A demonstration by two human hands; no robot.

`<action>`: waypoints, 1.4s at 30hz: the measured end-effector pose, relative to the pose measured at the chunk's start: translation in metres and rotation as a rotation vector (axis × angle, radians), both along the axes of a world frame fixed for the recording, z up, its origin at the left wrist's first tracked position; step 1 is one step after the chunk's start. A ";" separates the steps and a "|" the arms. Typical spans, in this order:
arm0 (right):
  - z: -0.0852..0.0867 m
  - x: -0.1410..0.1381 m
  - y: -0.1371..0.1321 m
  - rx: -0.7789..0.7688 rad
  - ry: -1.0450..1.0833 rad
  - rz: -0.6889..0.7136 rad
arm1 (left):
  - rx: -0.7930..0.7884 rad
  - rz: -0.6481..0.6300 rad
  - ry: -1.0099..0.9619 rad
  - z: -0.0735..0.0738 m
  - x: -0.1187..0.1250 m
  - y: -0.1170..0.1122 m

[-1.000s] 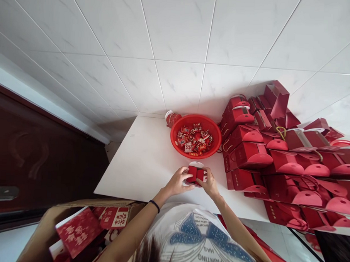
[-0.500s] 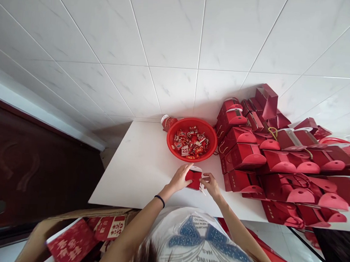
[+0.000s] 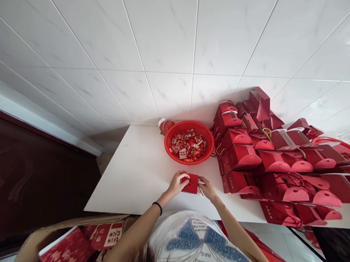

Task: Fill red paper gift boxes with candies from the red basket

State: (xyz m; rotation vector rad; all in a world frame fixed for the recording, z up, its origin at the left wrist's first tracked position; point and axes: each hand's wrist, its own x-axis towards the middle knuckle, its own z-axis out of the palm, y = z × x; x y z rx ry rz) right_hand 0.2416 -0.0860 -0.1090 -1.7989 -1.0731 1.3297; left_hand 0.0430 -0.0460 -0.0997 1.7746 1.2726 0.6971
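Observation:
A small red gift box [image 3: 191,184] stands on the white table [image 3: 126,175], its top now a flat red face. Around its left side my left hand [image 3: 178,183] is closed, with the thumb and fingers near the top edge. My right hand [image 3: 207,188] pinches at the box's right side, where a pale cord or tassel dangles; the fingertips are partly hidden. Just behind the box sits a red plastic basket [image 3: 168,150] of wrapped sweets [image 3: 188,145].
Many red gift boxes [image 3: 243,157] are stacked along the table's right side. A small red packet with a white top [image 3: 165,126] stands left of the basket. Below the table's front-left edge is a cardboard box [image 3: 31,240] of red packaging. A tiled wall [image 3: 170,38] rises behind.
The small box was open at the top, showing its inside and a white-edged flap; its top is now covered by a red face. My left hand has shifted slightly down and left.

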 end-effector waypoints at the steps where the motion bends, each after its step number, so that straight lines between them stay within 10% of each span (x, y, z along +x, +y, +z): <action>1: 0.001 -0.001 0.002 0.004 0.002 0.008 | -0.016 0.012 -0.006 0.002 0.001 0.000; 11: 0.044 -0.001 0.000 -0.021 0.286 -0.002 | -0.316 0.295 0.190 0.020 -0.009 0.000; 19: 0.097 0.001 0.003 0.080 0.473 -0.014 | -0.367 0.225 0.474 0.055 -0.007 0.001; 32: 0.100 -0.021 0.004 0.321 -0.148 0.209 | -0.696 0.151 -0.510 0.114 0.034 -0.011; 42: 0.063 -0.010 0.005 0.266 -0.413 0.084 | -0.615 0.091 -0.502 0.081 0.048 -0.011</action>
